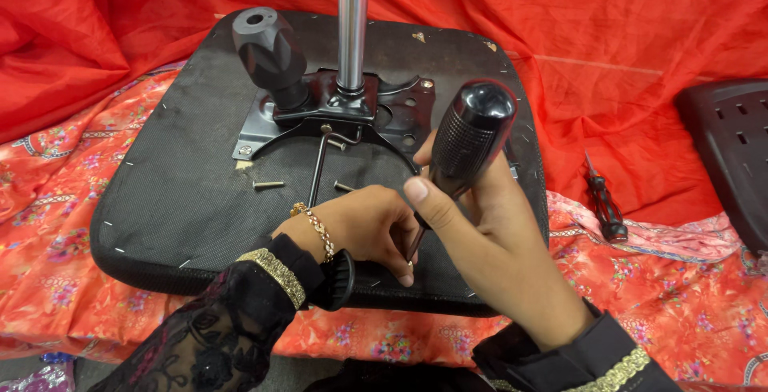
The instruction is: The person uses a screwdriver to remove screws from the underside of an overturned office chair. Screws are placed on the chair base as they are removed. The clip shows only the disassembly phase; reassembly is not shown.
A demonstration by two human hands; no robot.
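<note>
Firmly clamped in right hand (500, 240): rigid black knurled-handle screwdriver (468, 140), grippy, light; left hand (364, 228) fingers pinched around its shaft tip.

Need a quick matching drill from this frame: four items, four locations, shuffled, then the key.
Items:
1. large screwdriver
2. small screwdriver
3. loose screw
4. knob

Places:
A. lying on the red cloth, right of the seat base
B. sticking up from the metal plate
C. gripped in the right hand, shaft steadied by the left hand
D. lying flat on the seat base, below the plate

Pairs: 1-C, 2-A, 3-D, 4-B
</note>
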